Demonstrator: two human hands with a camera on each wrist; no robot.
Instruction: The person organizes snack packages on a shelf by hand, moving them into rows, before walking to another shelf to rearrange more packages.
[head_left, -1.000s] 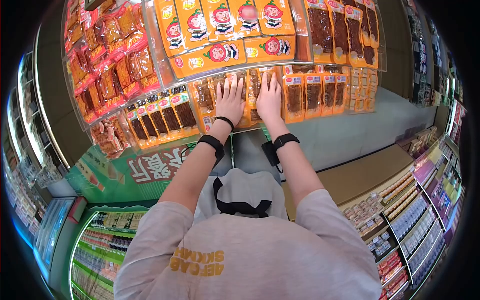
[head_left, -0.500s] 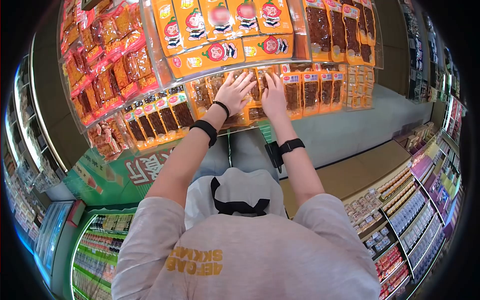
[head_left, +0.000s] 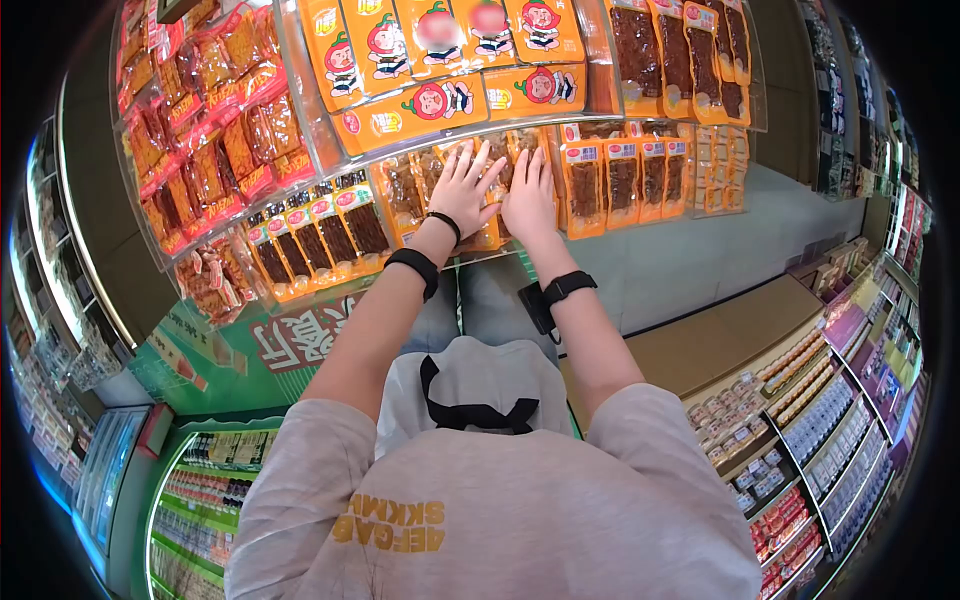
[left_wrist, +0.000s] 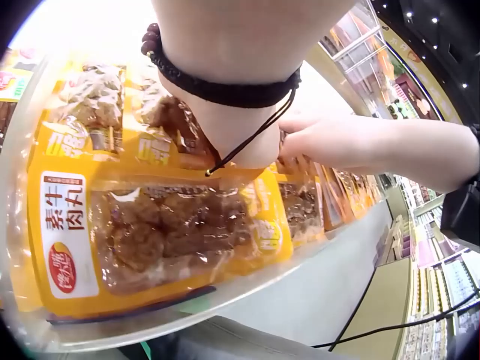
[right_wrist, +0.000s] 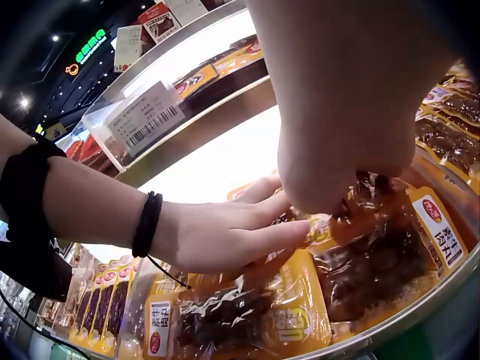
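Observation:
My left hand [head_left: 462,198] lies over orange snack packets in the lower tray, its fingers spread and fairly straight. Beside it my right hand [head_left: 530,208] rests on the same row, fingers extended forward and close together. In the right wrist view the left hand [right_wrist: 214,234] presses down on the packets, its fingertips next to the right hand [right_wrist: 341,172]. A clear-windowed snack packet [left_wrist: 165,236] with brown pieces lies lengthwise along the tray's front, in the left wrist view. Another such packet [right_wrist: 379,266] lies below the right hand. The right fingertips are hidden in both wrist views.
Dark-strip packets [head_left: 335,225] stand to the left in the lower row, and orange packets [head_left: 620,180] to the right. Behind, a raised tier holds cartoon-chili packets [head_left: 445,100]. The tray's clear front rim [left_wrist: 217,307] runs along the near edge. A price tag [right_wrist: 146,116] hangs behind.
Half a second ago the right hand was slightly farther right with bent fingers; now it is closer to the left hand, fingers straighter. The left hand has shifted only slightly.

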